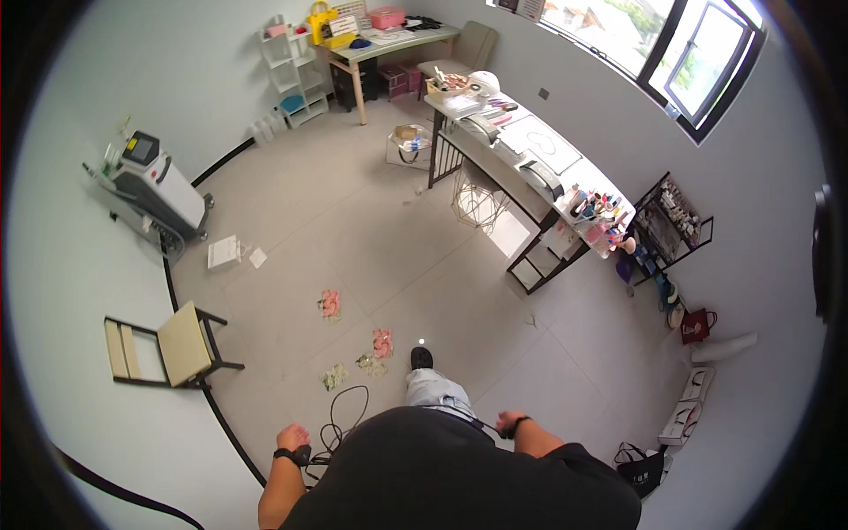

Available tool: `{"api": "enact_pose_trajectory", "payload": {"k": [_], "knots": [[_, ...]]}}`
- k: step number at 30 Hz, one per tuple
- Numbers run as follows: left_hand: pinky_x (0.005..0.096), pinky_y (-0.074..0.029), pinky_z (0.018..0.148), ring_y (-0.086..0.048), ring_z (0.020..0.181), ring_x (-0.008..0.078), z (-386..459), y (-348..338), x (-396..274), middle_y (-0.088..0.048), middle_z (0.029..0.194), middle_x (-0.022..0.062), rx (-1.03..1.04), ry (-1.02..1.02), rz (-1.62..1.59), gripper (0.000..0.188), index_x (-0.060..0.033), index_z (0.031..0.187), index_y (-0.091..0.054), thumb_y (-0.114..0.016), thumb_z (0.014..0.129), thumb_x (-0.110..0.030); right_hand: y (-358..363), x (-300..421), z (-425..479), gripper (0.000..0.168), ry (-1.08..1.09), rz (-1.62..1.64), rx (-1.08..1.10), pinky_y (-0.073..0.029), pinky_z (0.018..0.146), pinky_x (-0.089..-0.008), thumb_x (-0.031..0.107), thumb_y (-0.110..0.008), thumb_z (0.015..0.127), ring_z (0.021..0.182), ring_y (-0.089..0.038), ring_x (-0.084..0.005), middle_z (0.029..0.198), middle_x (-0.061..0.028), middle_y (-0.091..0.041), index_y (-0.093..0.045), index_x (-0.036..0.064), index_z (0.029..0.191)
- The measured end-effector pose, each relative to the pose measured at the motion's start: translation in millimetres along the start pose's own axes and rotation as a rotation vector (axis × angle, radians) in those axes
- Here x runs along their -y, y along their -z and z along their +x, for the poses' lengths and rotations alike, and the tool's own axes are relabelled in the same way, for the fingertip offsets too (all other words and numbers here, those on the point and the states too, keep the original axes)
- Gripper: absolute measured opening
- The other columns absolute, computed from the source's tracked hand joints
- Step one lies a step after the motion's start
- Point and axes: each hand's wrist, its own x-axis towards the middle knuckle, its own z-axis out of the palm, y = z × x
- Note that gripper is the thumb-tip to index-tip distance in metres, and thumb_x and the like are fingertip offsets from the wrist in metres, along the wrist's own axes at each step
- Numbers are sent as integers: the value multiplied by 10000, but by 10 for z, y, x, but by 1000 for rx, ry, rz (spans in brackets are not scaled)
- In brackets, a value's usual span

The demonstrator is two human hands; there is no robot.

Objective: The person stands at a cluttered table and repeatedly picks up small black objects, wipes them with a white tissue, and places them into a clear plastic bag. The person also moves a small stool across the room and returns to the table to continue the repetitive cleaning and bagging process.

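Note:
My left hand [293, 437] hangs low on the left with its fingers partly curled, and I cannot tell if it holds anything. A dark band with a small black device [301, 455] circles that wrist. Just right of it, a loose black cable [344, 411] loops beside my body. My right hand [510, 423] is at the right of my waist, fingers bent, its palm hidden. A thin dark cable [464, 416] runs across my front towards its banded wrist. Ahead of me, one black clog [421, 358] shows on the tiled floor.
Pink floral pieces [382, 343] and pale green ones [334, 377] lie on the floor ahead. A wooden chair [179, 344] and a wheeled machine [162, 182] stand left. A cluttered white table [543, 142] with a wire-frame stool [478, 199] stands right. Bags [641, 470] line the right wall.

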Motion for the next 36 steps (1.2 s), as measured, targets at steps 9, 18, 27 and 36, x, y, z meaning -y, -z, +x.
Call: {"api": "enact_pose_trajectory", "payload": {"k": [9, 18, 27, 36], "knots": [[424, -511, 579, -580, 721, 253, 579, -738, -1412, -575, 824, 95, -28, -48, 122, 169, -28, 960, -528, -543, 914, -190, 4313, -1192, 1117, 99, -623, 1683, -622, -469, 496, -279, 128, -593, 808, 561, -569, -155, 680, -65, -607, -620, 34, 791], [423, -501, 584, -544, 669, 257, 1961, -1431, -2962, -557, 806, 98, 220, 7, 364, 263, -30, 985, -500, -517, 906, -281, 5553, -1732, 2057, 99, -612, 1870, -766, -431, 474, -274, 129, -609, 838, 560, -554, -142, 673, -30, -579, -571, 68, 770], [407, -475, 594, -588, 658, 216, 3592, -2665, -5644, -586, 739, 48, 118, -85, 230, 153, -43, 902, -556, -563, 856, -188, 4959, -1676, 2245, 227, -1364, 1903, -419, -436, 473, -376, 158, -516, 905, 504, -507, -206, 607, -87, -506, -489, 86, 692], [410, -473, 572, -554, 676, 232, 4421, -4553, -7706, -523, 771, 56, 251, -108, 352, 97, -87, 864, -530, -535, 865, -184, 6648, -2275, 3634, 266, -429, 2879, -739, -303, 431, -325, 127, -546, 881, 451, -359, -160, 566, -12, -363, -377, 118, 675]]}}
